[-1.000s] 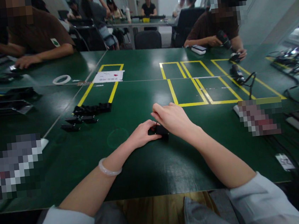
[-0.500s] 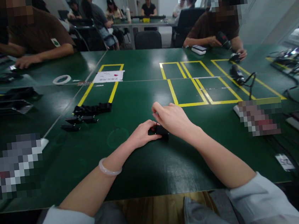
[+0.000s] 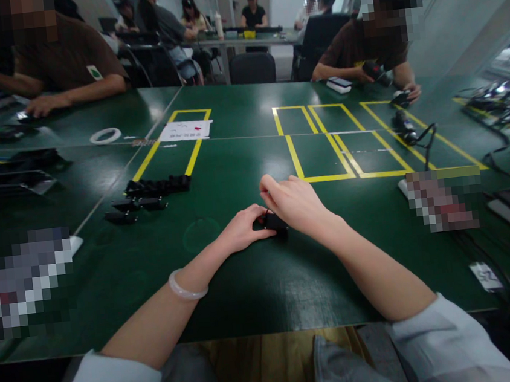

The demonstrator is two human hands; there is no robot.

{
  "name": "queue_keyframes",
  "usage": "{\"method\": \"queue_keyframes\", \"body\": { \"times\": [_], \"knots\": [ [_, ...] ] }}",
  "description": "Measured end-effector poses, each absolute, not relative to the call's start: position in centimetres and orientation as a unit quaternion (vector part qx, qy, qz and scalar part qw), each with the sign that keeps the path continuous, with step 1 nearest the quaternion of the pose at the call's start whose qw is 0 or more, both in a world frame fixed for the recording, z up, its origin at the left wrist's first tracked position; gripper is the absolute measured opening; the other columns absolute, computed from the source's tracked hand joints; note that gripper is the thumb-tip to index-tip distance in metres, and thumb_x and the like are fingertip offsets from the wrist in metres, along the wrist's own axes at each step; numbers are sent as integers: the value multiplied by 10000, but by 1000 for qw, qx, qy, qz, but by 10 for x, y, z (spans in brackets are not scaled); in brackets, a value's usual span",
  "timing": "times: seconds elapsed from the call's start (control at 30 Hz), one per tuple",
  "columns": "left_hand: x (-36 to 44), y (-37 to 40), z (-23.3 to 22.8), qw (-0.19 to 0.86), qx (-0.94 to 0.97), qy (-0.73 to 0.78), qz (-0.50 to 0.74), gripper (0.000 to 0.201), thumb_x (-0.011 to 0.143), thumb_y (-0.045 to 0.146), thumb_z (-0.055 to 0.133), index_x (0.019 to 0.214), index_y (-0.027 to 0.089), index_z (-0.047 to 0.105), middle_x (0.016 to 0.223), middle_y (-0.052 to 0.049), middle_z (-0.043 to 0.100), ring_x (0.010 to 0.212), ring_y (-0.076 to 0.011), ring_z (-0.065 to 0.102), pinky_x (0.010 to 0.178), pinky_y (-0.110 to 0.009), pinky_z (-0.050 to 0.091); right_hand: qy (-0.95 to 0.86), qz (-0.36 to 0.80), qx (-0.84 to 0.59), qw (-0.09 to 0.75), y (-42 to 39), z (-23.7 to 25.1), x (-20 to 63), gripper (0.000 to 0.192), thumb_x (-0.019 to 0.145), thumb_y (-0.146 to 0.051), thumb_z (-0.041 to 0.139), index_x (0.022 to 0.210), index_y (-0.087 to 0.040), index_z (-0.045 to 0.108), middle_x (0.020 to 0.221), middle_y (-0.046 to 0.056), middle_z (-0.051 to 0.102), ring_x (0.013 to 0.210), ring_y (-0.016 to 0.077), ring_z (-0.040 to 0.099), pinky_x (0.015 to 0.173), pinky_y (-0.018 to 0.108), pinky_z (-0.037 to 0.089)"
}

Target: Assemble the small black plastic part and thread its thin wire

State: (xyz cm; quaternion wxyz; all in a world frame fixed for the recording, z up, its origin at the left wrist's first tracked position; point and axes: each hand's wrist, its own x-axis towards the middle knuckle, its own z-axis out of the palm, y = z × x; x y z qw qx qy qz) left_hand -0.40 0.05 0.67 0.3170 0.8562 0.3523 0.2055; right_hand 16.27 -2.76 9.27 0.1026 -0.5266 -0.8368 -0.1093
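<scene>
Left hand (image 3: 241, 232) and right hand (image 3: 295, 205) pinch a small black part (image 3: 275, 222), mostly hidden beneath them.

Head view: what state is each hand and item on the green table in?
left hand: closed on small black part
right hand: closed over small black part
small black part: resting on green table
black parts: lined in a row
tape roll: lying flat

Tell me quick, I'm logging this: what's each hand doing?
Left hand: closed on the black part.
Right hand: closed on the same part, from above.
</scene>
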Motion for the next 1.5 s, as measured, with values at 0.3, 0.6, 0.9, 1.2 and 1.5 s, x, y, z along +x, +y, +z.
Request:
{"method": "queue_keyframes", "body": {
  "times": [0.3, 0.6, 0.9, 1.2, 1.5],
  "knots": [
    [-4, 1, 7, 319, 855, 354, 205, 390, 761, 387, 703, 1072, 177, 595, 977, -53, 621, 882, -224, 592, 788, -335, 469, -840, -95, -523, 106, -29, 94, 163, 253, 965, -350, 308, 1007, -185, 494, 752, 28, 681, 649, 156, 593, 655, 283, 258],
    [-4, 1, 7, 311, 858, 353, 208, 410, 757, 397, 703, 1088, 178, 601, 973, -54, 618, 855, -213, 588, 786, -329, 465, -837, -93, -526, 115, -28, 93, 164, 183, 938, -242, 336, 1026, -182, 485, 770, 12, 680, 629, 142, 585, 629, 271, 263],
    [-3, 0, 9, 323, 851, 355, 213, 424, 749, 389, 708, 1099, 178, 597, 958, -50, 623, 857, -215, 590, 782, -331, 466, -836, -105, -530, 95, -26, 93, 164, 254, 968, -368, 318, 972, -194, 504, 727, 20, 684, 625, 154, 598, 647, 282, 257],
    [-4, 1, 5, 317, 854, 357, 207, 441, 750, 414, 705, 1108, 183, 593, 986, -60, 617, 874, -222, 587, 797, -341, 464, -833, -83, -533, 121, -28, 93, 163, 226, 925, -234, 310, 1078, -171, 464, 741, 18, 677, 625, 148, 580, 649, 269, 286],
    [-2, 0, 7, 326, 853, 349, 213, 401, 762, 398, 699, 1078, 186, 575, 978, -36, 631, 871, -219, 597, 792, -332, 462, -840, -66, -526, 116, -30, 97, 165, 272, 958, -401, 341, 993, -181, 496, 762, 17, 688, 623, 147, 581, 648, 276, 273]
  ]
}}
